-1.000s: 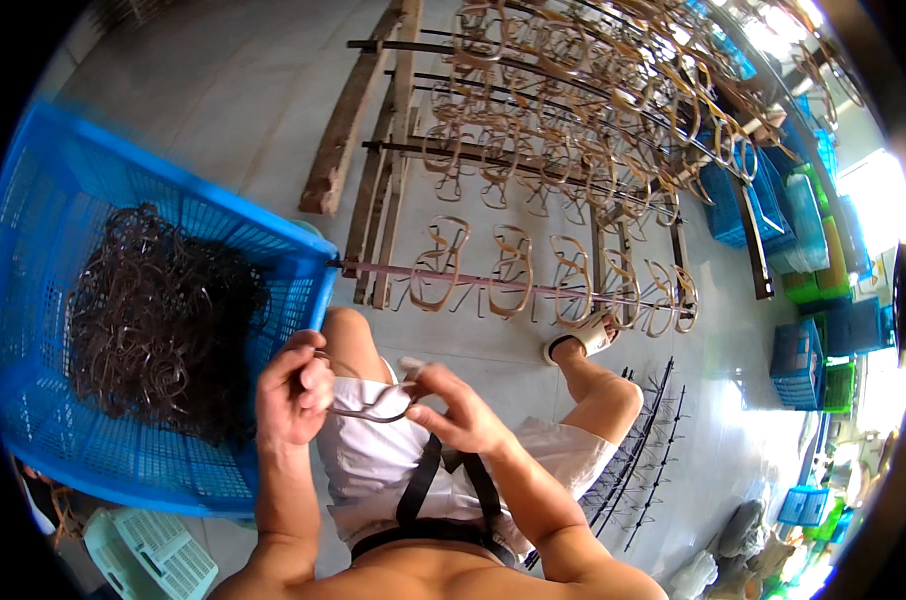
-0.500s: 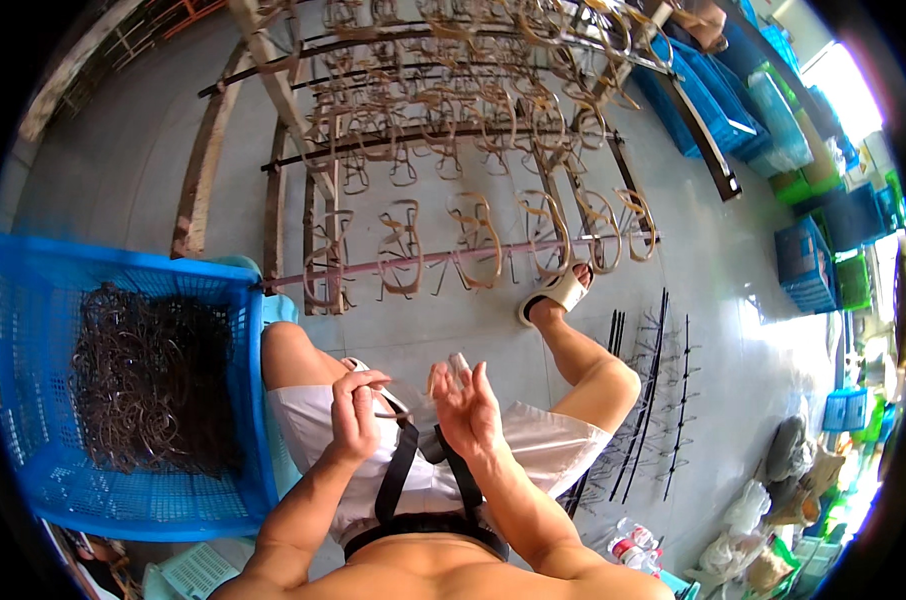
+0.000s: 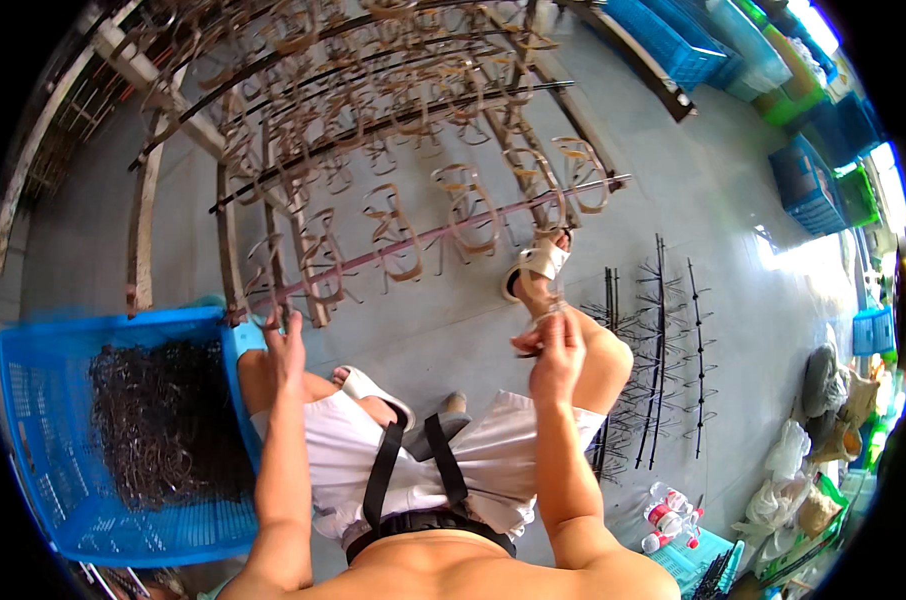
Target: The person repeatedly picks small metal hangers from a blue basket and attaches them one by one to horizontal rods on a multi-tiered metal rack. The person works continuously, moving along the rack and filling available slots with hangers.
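My right hand (image 3: 556,362) is closed around a small brown curved piece (image 3: 526,346), partly hidden by the fingers, in front of my right knee. My left hand (image 3: 289,355) reaches up to the left end of a pinkish rod (image 3: 433,234) on the rack. Its fingers are bent close to the rod and to a brown loop (image 3: 265,268) there; what they grip is hidden. Several brown looped frames (image 3: 393,232), like eyeglass frames, hang along the rod. Left of me, a blue basket (image 3: 48,490) holds a tangled heap of dark brown pieces (image 3: 163,430).
Upper rods of the wooden rack (image 3: 143,240) carry more loops. Dark rods with thin prongs (image 3: 659,350) lie on the floor at my right. Farther right are plastic bottles (image 3: 670,518), plastic bags (image 3: 788,450) and blue crates (image 3: 811,185).
My hands have moved apart from in front of my lap: the left up to the rod's end, the right outward and up with the brown piece. The view has turned and shifted.
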Demonstrator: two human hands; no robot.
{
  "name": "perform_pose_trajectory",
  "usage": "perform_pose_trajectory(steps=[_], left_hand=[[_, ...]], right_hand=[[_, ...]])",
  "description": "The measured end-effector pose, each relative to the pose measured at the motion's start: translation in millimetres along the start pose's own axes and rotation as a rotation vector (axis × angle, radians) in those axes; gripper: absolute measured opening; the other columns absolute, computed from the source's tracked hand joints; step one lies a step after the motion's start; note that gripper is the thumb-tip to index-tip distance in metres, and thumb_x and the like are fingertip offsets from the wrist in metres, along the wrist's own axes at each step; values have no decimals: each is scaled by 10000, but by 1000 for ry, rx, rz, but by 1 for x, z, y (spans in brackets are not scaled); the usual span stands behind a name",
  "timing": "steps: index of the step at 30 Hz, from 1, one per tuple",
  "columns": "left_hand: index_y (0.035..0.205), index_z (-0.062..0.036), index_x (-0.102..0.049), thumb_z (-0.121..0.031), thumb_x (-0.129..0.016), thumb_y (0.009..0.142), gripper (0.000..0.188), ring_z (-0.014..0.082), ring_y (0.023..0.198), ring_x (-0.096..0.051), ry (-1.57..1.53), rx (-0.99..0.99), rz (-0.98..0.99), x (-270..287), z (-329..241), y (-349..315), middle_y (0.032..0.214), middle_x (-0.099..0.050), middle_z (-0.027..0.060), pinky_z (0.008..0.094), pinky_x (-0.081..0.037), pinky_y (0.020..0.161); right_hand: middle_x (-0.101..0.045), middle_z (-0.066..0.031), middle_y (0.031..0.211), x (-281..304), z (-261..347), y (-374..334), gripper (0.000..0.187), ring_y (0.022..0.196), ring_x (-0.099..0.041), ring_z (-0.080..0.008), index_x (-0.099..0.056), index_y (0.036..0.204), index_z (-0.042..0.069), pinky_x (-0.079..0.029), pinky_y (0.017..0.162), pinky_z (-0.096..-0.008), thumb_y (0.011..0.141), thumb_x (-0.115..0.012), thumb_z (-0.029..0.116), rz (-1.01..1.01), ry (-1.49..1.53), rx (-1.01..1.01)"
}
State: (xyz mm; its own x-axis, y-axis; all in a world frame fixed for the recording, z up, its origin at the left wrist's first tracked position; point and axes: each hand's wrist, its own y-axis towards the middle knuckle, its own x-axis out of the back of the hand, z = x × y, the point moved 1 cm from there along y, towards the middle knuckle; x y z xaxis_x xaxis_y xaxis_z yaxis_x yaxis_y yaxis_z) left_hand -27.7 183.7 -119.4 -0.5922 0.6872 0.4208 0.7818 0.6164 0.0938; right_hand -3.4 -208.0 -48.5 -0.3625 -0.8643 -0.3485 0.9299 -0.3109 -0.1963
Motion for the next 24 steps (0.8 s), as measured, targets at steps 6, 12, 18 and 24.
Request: perform_pose_trajectory(steps=[6,12,18,24], left_hand=[[979,-3,-595,-277,-509,921,293,170,653,-545,219,86,10,13,-16,5,737,-587,66,288,-445,637],[949,15,-622,-152,-545,908,188,109,619,-550,152,-14,-42,49,-58,36,716,-607,51,256,-462,613],[926,-119,-601,-241,-597,867,136,69,654,-504,-228,380,66,48,-94,68,734,-541,-31,213,-414,573],[1029,-78,-617,-323,-571,892,284,85,627,-496,-54,405,6,48,-89,68,730,-530,-10,220,-411,511]], right_hand=[[-401,32,569,65,99,87,146,419,-328,-31,-530,989,74,-265,353,-183,967,-453,196,-293,16,298],[-449,36,620,67,74,160,148,448,-375,-30,-565,1029,65,-287,373,-178,946,-505,172,-173,50,295],[-475,22,624,22,50,189,178,450,-390,-46,-590,1008,63,-294,378,-185,932,-545,217,-40,217,243],[-443,25,586,6,53,196,156,410,-351,-55,-572,951,63,-274,346,-197,948,-509,206,-210,439,152]])
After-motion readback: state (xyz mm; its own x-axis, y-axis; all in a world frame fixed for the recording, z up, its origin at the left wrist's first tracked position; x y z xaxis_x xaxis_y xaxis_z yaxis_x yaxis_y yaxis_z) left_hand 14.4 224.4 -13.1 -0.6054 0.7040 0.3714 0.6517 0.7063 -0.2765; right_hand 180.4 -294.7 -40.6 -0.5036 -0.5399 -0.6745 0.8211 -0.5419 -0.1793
